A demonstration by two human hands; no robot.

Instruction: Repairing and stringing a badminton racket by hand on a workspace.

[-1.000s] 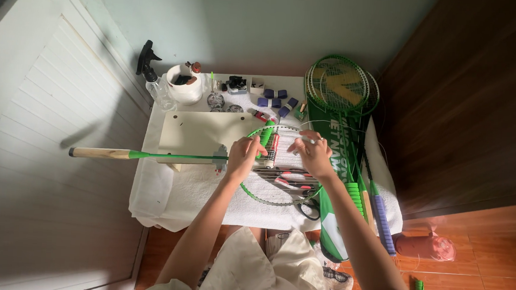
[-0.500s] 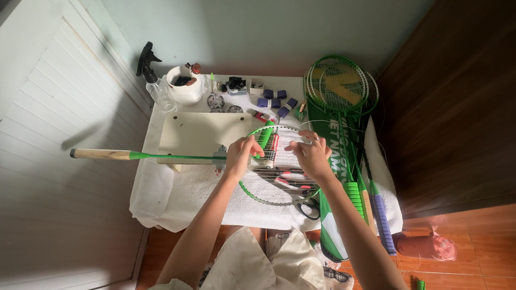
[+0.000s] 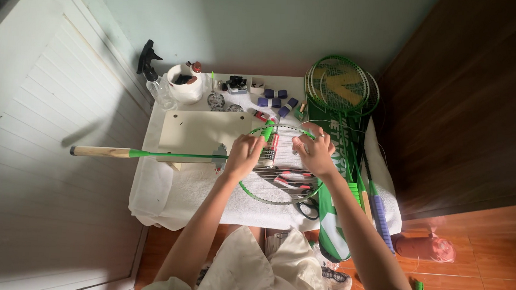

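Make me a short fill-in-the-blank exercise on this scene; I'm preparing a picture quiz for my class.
1. Both hands, the left hand and the right hand, rest on the head of a ____ racket.
2. The spray bottle has a ____ trigger top.
3. The scissors lie on the white ____ that covers the table.

Missing words: green; black; towel

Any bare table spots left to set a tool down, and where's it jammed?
Free: the beige board left of the left hand, and white towel below the green racket's shaft. Crowded: back edge from spray bottle to purple grip rolls; right side under stacked rackets.
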